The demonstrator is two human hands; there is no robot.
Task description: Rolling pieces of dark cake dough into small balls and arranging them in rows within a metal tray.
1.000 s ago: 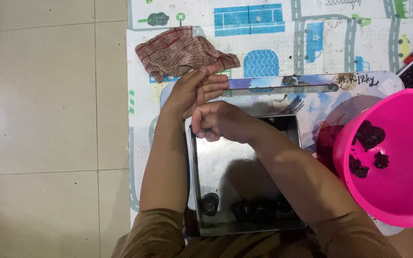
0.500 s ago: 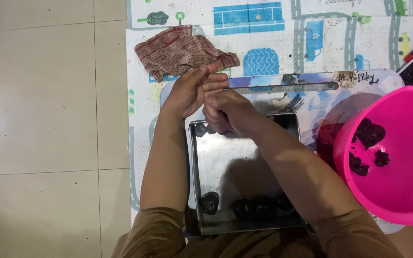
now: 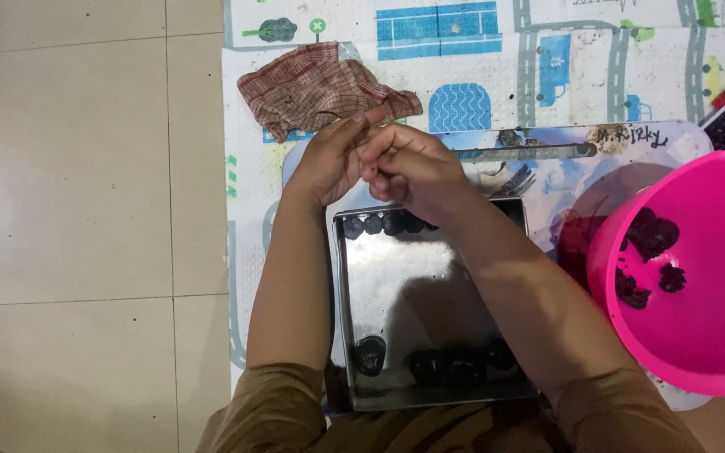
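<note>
Rolling a dark lump between both hands over the far end of the steel tray (image 3: pixel 430 294).

Left hand (image 3: pixel 329 159) and right hand (image 3: pixel 409 168) meet, fingers pinched on something small, I think, though it's hidden. Light pressure keeps it round; set it beside the dark balls (image 3: pixel 383 224) lined there.

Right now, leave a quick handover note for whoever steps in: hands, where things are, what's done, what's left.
Left hand and right hand meet above the far edge of the square shiny metal tray; whether they pinch anything is hidden.
Done: dark round lumps line the tray's far edge, more along the near edge.
Left: the tray's middle is bare; dark mix remains in the pink plastic bowl.
The checked cloth lies on the mat.
</note>
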